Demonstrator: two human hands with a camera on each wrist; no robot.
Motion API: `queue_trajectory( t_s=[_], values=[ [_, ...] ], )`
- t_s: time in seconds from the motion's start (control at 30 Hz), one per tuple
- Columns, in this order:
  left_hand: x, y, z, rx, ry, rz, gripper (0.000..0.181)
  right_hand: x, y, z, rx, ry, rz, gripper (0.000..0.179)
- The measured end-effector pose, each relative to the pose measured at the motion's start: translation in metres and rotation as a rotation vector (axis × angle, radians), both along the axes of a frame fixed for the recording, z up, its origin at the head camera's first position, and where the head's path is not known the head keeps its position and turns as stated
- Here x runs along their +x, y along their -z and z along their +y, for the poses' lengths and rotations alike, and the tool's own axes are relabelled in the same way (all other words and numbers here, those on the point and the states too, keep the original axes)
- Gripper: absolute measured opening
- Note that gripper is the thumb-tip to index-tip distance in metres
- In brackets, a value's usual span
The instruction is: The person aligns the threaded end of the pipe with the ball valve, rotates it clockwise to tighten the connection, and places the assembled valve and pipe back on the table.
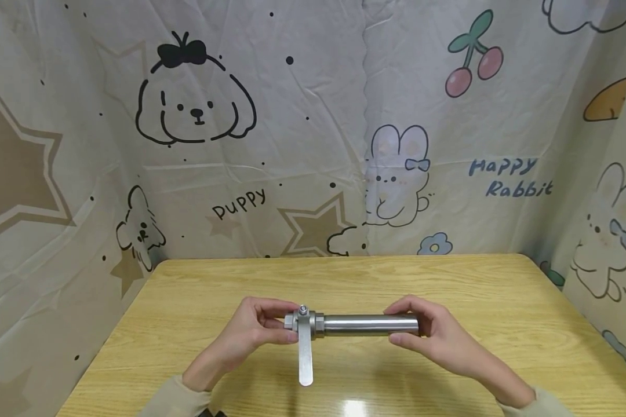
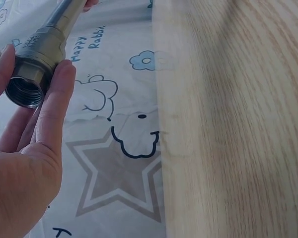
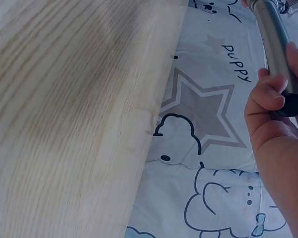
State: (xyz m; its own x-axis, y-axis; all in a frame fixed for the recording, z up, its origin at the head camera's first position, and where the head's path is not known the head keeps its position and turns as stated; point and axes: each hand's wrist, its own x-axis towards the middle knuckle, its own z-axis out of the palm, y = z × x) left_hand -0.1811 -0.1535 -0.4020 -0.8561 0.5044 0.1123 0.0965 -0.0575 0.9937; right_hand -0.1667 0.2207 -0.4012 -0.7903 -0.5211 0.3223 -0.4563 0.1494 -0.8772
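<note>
Between both hands a metal ball valve [image 1: 318, 324] is held level above the table, joined to a smooth steel pipe [image 1: 362, 325]. Its flat lever handle [image 1: 305, 356] points toward the person. The left hand [image 1: 253, 324] pinches the valve's hex end between thumb and fingers; in the left wrist view that threaded opening [image 2: 26, 91] faces the camera. At the other end, the right hand [image 1: 430, 333] grips the pipe, thumb in front and fingers behind. The pipe's dark round end [image 3: 294, 104] shows in the right wrist view.
A wooden table [image 1: 214, 278] lies under the hands, with a glare spot near its front. A cloth curtain [image 1: 313, 116] printed with cartoon animals, stars and fruit surrounds it at the back and both sides. A small dark object [image 1: 212, 413] shows at the bottom edge beside the left sleeve.
</note>
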Motion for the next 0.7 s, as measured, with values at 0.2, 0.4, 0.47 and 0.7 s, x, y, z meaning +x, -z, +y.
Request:
queue_trajectory(
  t_s=[0.2, 0.4, 0.47, 0.7],
  values=[
    [-0.0001, -0.0001, 0.0002, -0.006, -0.006, 0.000, 0.051, -0.0008, -0.0011, 0.0007, 0.058, 0.018, -0.027, 0.018],
    [-0.0003, 0.0002, -0.0003, -0.001, -0.009, -0.005, 0.052, -0.0009, -0.0019, -0.0011, 0.026, 0.021, 0.019, 0.040],
    [-0.0005, 0.0007, -0.0007, 0.005, -0.007, -0.009, 0.052, -0.0012, -0.0018, -0.0011, 0.010, 0.009, 0.044, 0.042],
    [-0.0009, 0.0014, -0.0011, 0.007, -0.008, -0.012, 0.052, -0.0012, -0.0020, -0.0005, 0.016, 0.041, -0.004, 0.028]
  ],
)
